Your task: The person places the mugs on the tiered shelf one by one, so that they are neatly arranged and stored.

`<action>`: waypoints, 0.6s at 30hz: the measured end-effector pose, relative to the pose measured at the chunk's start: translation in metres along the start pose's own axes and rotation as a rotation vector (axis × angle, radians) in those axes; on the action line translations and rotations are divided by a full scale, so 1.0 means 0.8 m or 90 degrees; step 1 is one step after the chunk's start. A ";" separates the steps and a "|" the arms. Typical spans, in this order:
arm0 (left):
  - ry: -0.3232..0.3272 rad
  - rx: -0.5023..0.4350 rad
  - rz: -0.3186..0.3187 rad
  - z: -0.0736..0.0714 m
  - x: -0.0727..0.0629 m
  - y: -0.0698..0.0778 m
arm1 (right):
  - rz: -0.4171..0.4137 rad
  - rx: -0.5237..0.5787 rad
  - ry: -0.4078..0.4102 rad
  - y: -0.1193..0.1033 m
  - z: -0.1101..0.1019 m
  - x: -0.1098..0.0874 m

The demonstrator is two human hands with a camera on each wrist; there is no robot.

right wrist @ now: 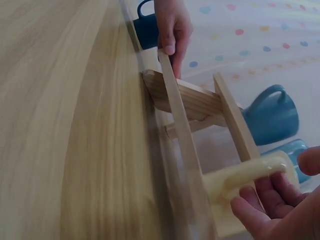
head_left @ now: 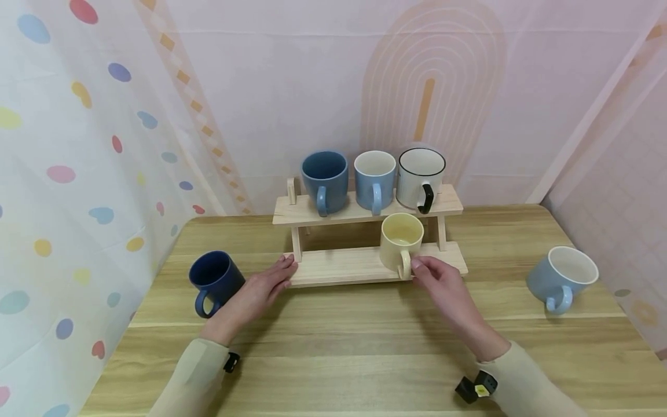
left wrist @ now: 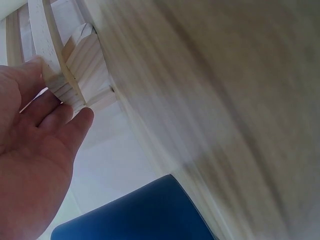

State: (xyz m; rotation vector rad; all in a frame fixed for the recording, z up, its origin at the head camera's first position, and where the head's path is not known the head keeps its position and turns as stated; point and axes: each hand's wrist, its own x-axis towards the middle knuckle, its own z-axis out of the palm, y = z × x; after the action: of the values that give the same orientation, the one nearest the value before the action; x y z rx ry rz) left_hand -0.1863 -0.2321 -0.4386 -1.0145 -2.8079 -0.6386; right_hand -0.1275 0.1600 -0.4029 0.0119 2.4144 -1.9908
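A yellow mug (head_left: 402, 242) stands upright on the lower board of a two-tier wooden shelf (head_left: 339, 268), its handle turned forward. Beside that handle is my right hand (head_left: 447, 292); in the right wrist view the fingertips (right wrist: 248, 210) are right at the handle, with the thumb (right wrist: 310, 161) spread off it. My left hand (head_left: 255, 298) holds the lower board's left end between thumb and fingers. On the top board stand a dark blue mug (head_left: 333, 179), a light blue mug (head_left: 375, 182) and a white mug (head_left: 417, 182) with black rim and handle.
A navy mug (head_left: 216, 278) stands on the table (head_left: 333, 347) just left of my left hand, partly behind the forearm. Far right is another light blue mug (head_left: 557, 281) with a white inside. Printed curtains (head_left: 292, 87) hang behind the table and along its sides.
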 end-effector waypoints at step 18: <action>-0.004 -0.004 -0.011 0.000 -0.001 -0.001 | -0.088 -0.168 0.101 -0.019 -0.072 -0.048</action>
State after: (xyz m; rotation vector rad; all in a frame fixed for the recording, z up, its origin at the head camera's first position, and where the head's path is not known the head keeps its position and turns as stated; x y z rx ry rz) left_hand -0.1863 -0.2333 -0.4395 -0.9968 -2.8246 -0.6488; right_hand -0.0900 0.2141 -0.3768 0.0013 2.8335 -1.7653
